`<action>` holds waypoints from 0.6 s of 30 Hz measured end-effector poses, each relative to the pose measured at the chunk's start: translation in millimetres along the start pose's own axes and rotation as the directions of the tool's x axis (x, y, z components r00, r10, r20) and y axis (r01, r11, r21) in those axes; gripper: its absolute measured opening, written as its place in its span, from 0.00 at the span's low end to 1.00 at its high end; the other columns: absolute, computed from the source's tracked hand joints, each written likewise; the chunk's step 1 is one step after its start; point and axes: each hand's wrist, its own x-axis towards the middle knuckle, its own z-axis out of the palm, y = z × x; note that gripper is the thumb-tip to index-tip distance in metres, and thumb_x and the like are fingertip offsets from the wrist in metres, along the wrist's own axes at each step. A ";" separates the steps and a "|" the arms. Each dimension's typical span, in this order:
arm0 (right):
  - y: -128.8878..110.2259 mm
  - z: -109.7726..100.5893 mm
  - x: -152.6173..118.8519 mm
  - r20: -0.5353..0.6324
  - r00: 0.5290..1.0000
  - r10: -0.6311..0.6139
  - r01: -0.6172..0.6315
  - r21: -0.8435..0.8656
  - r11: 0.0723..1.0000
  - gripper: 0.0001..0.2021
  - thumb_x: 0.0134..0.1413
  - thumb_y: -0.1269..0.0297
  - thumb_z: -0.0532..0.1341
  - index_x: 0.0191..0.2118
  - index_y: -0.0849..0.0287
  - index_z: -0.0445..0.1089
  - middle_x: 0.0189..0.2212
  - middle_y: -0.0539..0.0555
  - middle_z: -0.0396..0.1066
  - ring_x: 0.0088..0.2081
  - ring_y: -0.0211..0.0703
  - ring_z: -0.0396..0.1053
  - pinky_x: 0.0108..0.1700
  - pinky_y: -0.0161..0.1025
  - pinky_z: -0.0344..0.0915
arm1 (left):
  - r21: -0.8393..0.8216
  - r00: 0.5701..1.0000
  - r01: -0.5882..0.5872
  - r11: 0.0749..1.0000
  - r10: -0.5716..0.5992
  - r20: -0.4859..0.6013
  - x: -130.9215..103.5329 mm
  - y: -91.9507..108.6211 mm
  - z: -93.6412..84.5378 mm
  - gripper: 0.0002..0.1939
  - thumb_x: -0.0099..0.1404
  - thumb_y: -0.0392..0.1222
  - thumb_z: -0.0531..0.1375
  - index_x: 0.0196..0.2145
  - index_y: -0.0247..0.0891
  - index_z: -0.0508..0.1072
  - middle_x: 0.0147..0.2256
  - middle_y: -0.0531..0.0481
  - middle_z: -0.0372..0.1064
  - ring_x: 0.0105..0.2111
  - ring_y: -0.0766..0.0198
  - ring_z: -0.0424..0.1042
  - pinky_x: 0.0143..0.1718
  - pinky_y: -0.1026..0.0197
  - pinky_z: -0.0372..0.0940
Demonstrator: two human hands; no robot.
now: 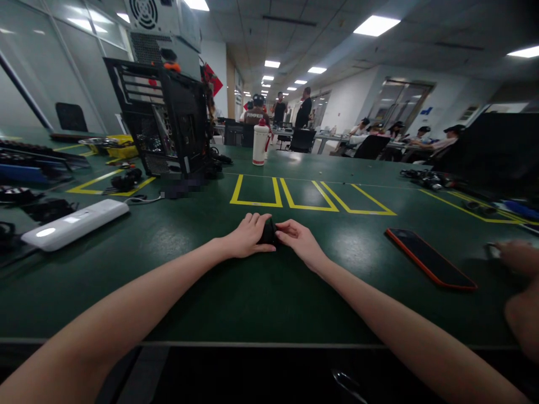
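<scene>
A small black object (268, 231) is between my two hands, low over the green table (261, 297); its kind is hard to make out. My left hand (248, 235) wraps around it from the left, thumb below and fingers above. From the right, my right hand (300, 238) meets its edge with thumb and fingertips pinched together. Whether those fingertips hold a separate small part cannot be seen. Beyond the hands lie yellow tape outlines (256, 203) on the tabletop.
An orange-edged phone (429, 259) lies to the right, near another person's blurred hand (520, 258). A white power strip (76, 224) lies left. Behind it stands an open black computer case (168, 120). A white bottle (260, 145) stands farther back. Cables (429, 179) lie far right.
</scene>
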 end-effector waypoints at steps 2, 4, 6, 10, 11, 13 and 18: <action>-0.1 -0.4 0.1 0.009 1.000 0.008 -0.008 0.006 1.000 0.10 0.45 0.66 0.61 0.37 0.59 0.67 0.35 0.52 0.70 0.40 0.39 0.68 0.47 0.41 0.62 | -0.029 0.999 0.007 1.000 -0.006 0.039 -0.4 1.3 -2.1 0.39 0.55 0.57 0.56 0.57 0.33 0.47 0.51 0.35 0.53 0.47 0.47 0.62 0.46 0.48 0.59; -0.3 -0.7 0.1 0.018 1.000 0.011 -0.012 0.005 1.000 0.10 0.45 0.67 0.61 0.37 0.59 0.67 0.35 0.52 0.70 0.40 0.39 0.68 0.47 0.42 0.62 | -0.072 0.998 0.032 0.997 -0.028 0.065 -0.1 1.6 -2.4 0.38 0.56 0.54 0.56 0.57 0.34 0.46 0.52 0.35 0.51 0.45 0.49 0.65 0.44 0.50 0.61; -0.3 -1.1 -0.2 0.024 1.000 0.014 -0.014 0.010 1.000 0.10 0.44 0.67 0.62 0.37 0.59 0.66 0.35 0.51 0.70 0.40 0.39 0.68 0.47 0.42 0.62 | -0.109 0.998 0.047 0.993 -0.042 0.054 0.4 1.5 -1.9 0.38 0.55 0.51 0.58 0.57 0.35 0.47 0.52 0.36 0.51 0.46 0.49 0.64 0.45 0.50 0.61; 0.4 -2.1 -1.1 0.047 0.999 0.020 -0.023 0.066 0.998 0.11 0.41 0.69 0.63 0.34 0.58 0.64 0.35 0.50 0.70 0.39 0.39 0.69 0.45 0.42 0.63 | -0.224 0.999 0.041 0.974 -0.044 -0.010 -0.3 1.1 -1.9 0.38 0.51 0.50 0.62 0.55 0.35 0.53 0.49 0.39 0.55 0.48 0.52 0.61 0.48 0.52 0.59; 0.7 -2.4 -1.4 0.054 0.998 0.019 -0.024 0.081 0.996 0.11 0.41 0.70 0.63 0.34 0.58 0.64 0.35 0.50 0.69 0.39 0.39 0.69 0.45 0.42 0.63 | -0.251 0.999 0.037 0.967 -0.045 -0.024 -0.7 1.1 -2.0 0.38 0.50 0.51 0.62 0.55 0.35 0.54 0.49 0.39 0.57 0.48 0.52 0.61 0.48 0.52 0.59; 1.3 -2.9 -1.8 0.063 0.998 0.019 -0.025 0.098 0.995 0.12 0.40 0.71 0.64 0.33 0.58 0.63 0.36 0.50 0.69 0.39 0.39 0.69 0.45 0.42 0.63 | -0.291 0.998 0.029 0.956 -0.045 -0.047 -1.2 1.4 -1.5 0.38 0.49 0.52 0.63 0.54 0.36 0.56 0.49 0.40 0.58 0.48 0.53 0.62 0.47 0.52 0.60; 0.9 -4.0 -2.6 0.053 0.998 0.028 -0.033 0.101 0.994 0.18 0.37 0.73 0.65 0.39 0.56 0.63 0.40 0.51 0.67 0.42 0.40 0.68 0.48 0.43 0.63 | -0.339 0.990 0.009 0.941 -0.056 -0.129 -0.8 2.8 3.7 0.33 0.50 0.50 0.63 0.52 0.39 0.59 0.48 0.42 0.60 0.47 0.54 0.63 0.46 0.51 0.60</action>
